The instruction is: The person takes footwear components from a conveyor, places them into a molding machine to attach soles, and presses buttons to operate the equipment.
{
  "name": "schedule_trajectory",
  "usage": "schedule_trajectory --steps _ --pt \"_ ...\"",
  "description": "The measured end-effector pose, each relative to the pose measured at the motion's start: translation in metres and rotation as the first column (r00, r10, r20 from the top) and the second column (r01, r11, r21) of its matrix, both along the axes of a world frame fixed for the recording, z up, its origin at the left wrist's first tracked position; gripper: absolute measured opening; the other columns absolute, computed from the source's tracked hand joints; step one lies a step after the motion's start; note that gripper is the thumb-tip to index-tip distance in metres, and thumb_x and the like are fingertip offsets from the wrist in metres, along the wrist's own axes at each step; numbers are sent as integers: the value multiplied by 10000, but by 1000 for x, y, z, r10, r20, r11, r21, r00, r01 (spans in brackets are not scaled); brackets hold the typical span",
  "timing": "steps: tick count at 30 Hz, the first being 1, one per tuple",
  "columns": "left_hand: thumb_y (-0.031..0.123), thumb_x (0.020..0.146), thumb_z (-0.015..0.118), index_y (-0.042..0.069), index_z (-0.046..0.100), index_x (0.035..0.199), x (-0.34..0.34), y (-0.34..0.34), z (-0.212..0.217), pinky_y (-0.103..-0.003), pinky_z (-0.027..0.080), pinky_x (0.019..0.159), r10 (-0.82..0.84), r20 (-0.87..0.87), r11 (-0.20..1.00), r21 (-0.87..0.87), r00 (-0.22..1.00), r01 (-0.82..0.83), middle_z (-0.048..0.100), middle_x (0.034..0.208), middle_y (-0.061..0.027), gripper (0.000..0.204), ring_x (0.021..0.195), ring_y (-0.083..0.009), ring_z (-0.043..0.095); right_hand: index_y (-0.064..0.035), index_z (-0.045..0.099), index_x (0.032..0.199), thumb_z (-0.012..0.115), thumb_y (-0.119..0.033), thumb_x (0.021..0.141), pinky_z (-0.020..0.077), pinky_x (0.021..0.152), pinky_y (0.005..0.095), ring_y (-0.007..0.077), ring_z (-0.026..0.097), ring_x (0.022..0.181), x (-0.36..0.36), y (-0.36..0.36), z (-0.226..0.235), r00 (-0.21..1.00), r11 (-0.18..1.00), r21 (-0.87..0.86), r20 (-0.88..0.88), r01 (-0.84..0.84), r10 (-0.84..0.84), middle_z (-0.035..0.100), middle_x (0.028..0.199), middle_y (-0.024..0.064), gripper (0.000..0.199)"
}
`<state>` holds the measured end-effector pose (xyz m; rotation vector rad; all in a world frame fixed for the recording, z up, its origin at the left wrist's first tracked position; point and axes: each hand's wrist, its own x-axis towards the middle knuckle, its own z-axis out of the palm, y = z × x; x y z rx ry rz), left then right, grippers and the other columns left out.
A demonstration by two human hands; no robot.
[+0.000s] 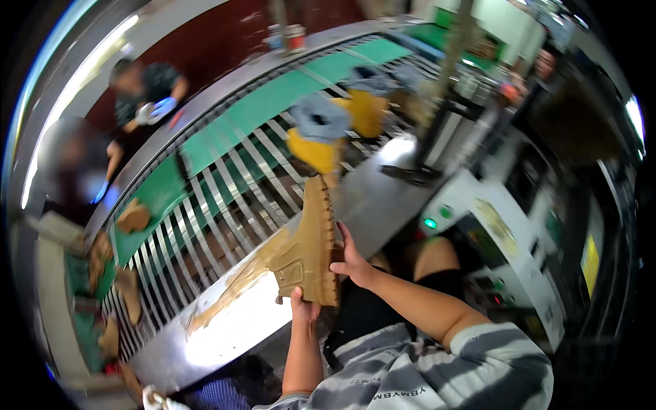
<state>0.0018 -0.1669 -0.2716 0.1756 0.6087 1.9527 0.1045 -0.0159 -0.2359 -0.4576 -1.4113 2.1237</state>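
Observation:
A tan boot (307, 249) with a ridged sole is between my hands, over the metal edge of the conveyor. Its sole faces right, and its narrow end points away from me. My left hand (304, 309) grips the boot's near end, with the thumb on its side and the other fingers mostly hidden. Against the sole from the right, my right hand (352, 261) holds the boot with its thumb raised; its fingertips are partly hidden. Just beyond the boot stands a yellow boot with a grey-blue collar (314, 147).
A slatted conveyor (232, 174) with green strips carries another yellow boot (369, 113) and several tan boots (128, 294) at left. A machine panel (471, 225) with a lit green button stands at right. Across the conveyor are two people, one wearing blue gloves (162, 108).

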Motion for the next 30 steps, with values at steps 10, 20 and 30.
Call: schedule_trajectory --steps 10,20,30 --pt "13 863 634 3 431 1343 165 182 55 -360 440 995 -644 -505 711 -118 574 693 589 1238 -112 521 1128 -234 580 -81 299 1484 643 -105 656 381 1052 358 258 494 1231 268 72 63 428 441 -43 -174 897 -887 479 1374 102 897" --pt "190 844 632 15 651 792 89 253 -73 -344 490 608 -267 -957 862 -290 114 -415 650 670 -108 184 603 -216 615 -62 443 1416 750 -269 580 464 936 327 263 596 1115 473 268 208 -165 79 793 222 604 -961 596 1261 189 914" --pt "238 814 622 56 632 744 98 251 -54 -406 495 608 -394 -919 807 -361 29 -467 650 676 -123 195 637 -320 637 37 487 1325 759 -311 537 465 969 357 339 560 1183 470 371 146 -377 333 847 493 414 -784 555 1289 262 904"
